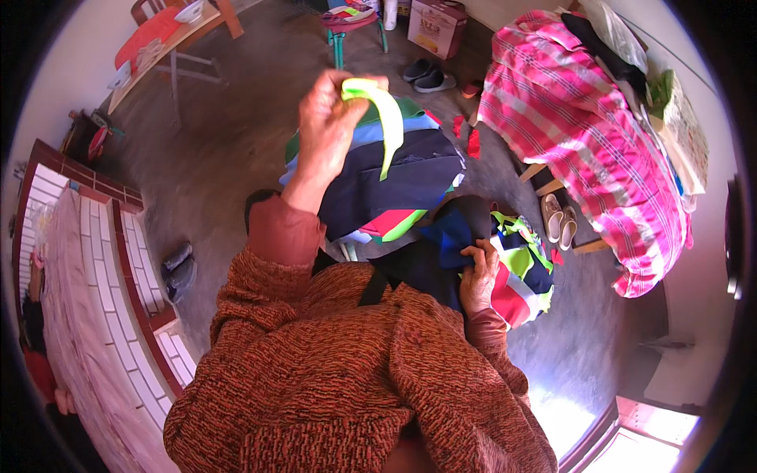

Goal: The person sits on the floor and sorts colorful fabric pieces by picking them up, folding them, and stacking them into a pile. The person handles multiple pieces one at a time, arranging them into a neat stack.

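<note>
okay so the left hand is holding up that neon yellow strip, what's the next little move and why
Probably lower the left hand to lay the neon yellow fabric strip onto the stacked patchwork of navy, blue, green and red cloth pieces. The strip dangles loose above that stack, while the right hand grips blue cloth in the lap.

Carton [436,26] at twelve o'clock, on the floor by the far wall: boxy, pink-red sides, pale top flaps, a yellow patch low on the near face. Just left of it, a white upright container [390,12], cut by the frame's top edge, kind unclear. Dark flat panel [734,236] at three o'clock on the wall, perhaps a screen; too close to the rim to tell. No labels or signs legible elsewhere.
</note>
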Motion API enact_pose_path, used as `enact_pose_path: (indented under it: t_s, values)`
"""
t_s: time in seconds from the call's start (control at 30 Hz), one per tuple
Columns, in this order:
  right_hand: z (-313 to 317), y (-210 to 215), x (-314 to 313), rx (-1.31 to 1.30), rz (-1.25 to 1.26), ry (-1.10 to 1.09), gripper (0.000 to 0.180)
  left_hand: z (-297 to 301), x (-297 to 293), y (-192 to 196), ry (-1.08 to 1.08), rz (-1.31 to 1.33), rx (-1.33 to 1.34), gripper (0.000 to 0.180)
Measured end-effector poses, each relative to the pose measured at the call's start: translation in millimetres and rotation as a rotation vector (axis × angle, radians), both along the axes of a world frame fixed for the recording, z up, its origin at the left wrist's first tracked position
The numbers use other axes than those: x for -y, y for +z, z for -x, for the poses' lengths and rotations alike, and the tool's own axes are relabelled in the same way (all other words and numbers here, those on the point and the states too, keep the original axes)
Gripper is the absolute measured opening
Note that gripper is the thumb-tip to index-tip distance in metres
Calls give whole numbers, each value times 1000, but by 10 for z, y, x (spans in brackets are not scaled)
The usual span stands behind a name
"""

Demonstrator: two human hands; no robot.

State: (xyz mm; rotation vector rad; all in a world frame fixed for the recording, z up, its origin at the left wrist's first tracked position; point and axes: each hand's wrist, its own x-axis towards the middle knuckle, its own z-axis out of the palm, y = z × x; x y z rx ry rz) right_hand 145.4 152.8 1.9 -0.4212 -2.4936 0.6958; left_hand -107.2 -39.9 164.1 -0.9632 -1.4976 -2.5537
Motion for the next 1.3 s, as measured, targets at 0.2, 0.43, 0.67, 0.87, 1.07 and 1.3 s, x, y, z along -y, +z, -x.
enact_pose_path:
  t_s: [0.2, 0.43, 0.67, 0.87, 1.07, 1.3]
  values:
    - [15, 0, 32, -15, -6, -13, 38, 270, 517, -458, 242, 379, -143, 11]
    - [53, 23, 59, -8, 3, -8, 39, -36, 1025, -1534, 311, 686, -234, 28]
    - [54, 49, 39, -8, 16, 12, 37, -101, 1035, -1499, 389, 752, -210, 34]
    - [58, 50, 47, 7, 11, -7, 36, -74, 1066, -1464, 447, 828, -215, 34]
    - [53, 83, 65, -5, 57, 1, 36, -37, 1101, -1313, 529, 841, -428, 34]
    - [40, 38, 25, -24, 50, 15, 37, -7, 1144, -1493, 603, 850, -395, 43]
